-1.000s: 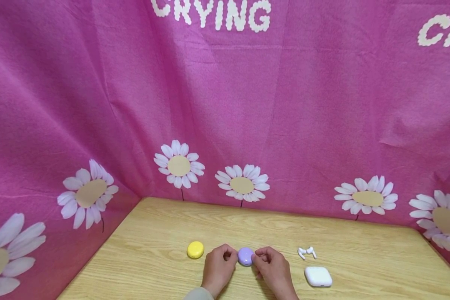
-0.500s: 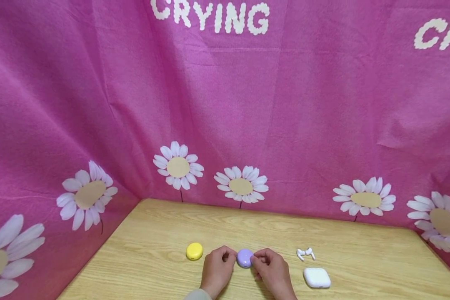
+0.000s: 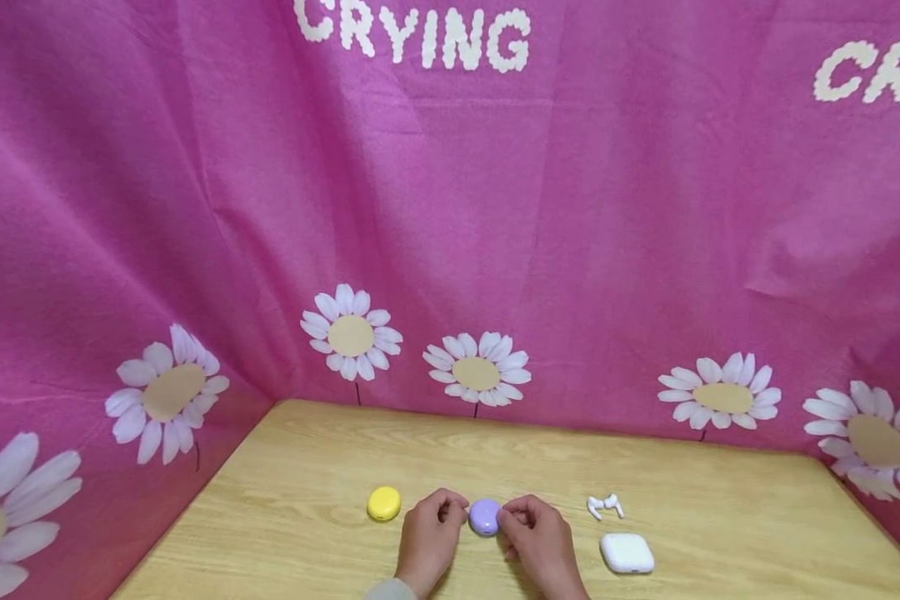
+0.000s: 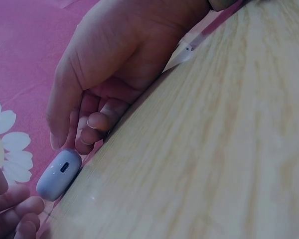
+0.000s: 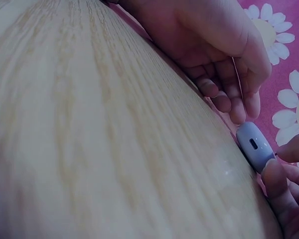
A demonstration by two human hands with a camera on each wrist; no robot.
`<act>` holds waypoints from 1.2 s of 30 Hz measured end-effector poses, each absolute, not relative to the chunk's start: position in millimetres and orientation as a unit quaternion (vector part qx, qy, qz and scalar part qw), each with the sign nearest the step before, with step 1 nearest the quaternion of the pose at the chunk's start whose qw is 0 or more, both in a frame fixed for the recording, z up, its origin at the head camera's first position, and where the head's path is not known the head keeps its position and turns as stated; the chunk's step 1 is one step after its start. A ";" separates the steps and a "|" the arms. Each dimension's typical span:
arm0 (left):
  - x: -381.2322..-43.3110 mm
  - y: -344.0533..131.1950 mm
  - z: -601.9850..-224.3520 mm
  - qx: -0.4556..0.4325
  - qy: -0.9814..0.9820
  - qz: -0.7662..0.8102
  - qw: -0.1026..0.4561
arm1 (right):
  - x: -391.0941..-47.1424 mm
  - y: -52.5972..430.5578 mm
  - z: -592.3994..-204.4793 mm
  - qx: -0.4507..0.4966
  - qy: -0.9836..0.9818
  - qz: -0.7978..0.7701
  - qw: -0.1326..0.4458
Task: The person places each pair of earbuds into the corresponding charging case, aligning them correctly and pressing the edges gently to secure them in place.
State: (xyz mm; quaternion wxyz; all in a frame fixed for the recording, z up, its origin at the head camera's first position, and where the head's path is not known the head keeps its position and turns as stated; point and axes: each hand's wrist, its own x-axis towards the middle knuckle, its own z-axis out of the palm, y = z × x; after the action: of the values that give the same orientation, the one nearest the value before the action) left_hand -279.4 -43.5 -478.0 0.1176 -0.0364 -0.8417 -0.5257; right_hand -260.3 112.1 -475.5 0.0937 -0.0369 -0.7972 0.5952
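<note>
A round, glossy purple earbud case (image 3: pixel 484 517) rests on the wooden table between both hands, its charging port towards the person. At its left edge is my left hand (image 3: pixel 430 537), thumb and index fingertips drawn together right at the rim. My right hand (image 3: pixel 543 542) pinches the opposite edge, its fingertips overlapping the case. In the left wrist view the case (image 4: pixel 60 175) lies below the right hand's bent fingers (image 4: pixel 96 122), with left fingertips beside it. From the right wrist the case (image 5: pixel 255 147) shows its port, and left-hand fingers (image 5: pixel 237 110) meet its far end.
A round yellow case (image 3: pixel 384 504) lies left of the hands. White earbuds (image 3: pixel 604 507) are at the right, with a white earbud case (image 3: pixel 627 553) nearer the front. Behind the wooden table (image 3: pixel 330 450) hangs a pink cloth (image 3: pixel 607 208) printed with daisies.
The scene has slid slightly leftwards in the head view. Hands and purple case keep nearly the same places relative to each other.
</note>
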 end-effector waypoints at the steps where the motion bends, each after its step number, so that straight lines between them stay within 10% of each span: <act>1: -279.9 -44.1 -478.4 -0.037 -0.839 -0.530 0.118 | -260.3 111.8 -475.3 -0.035 -0.797 0.596 0.095; 36: -278.4 -43.4 -473.4 -0.028 -0.806 -0.578 0.122 | -259.9 114.6 -469.1 -0.041 -0.777 0.623 0.078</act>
State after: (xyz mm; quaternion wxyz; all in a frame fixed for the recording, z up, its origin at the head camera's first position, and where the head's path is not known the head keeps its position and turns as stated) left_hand -278.4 -43.4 -473.4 0.1223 -0.0280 -0.8064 -0.5780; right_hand -259.9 114.6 -469.1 0.0777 -0.0409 -0.7774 0.6228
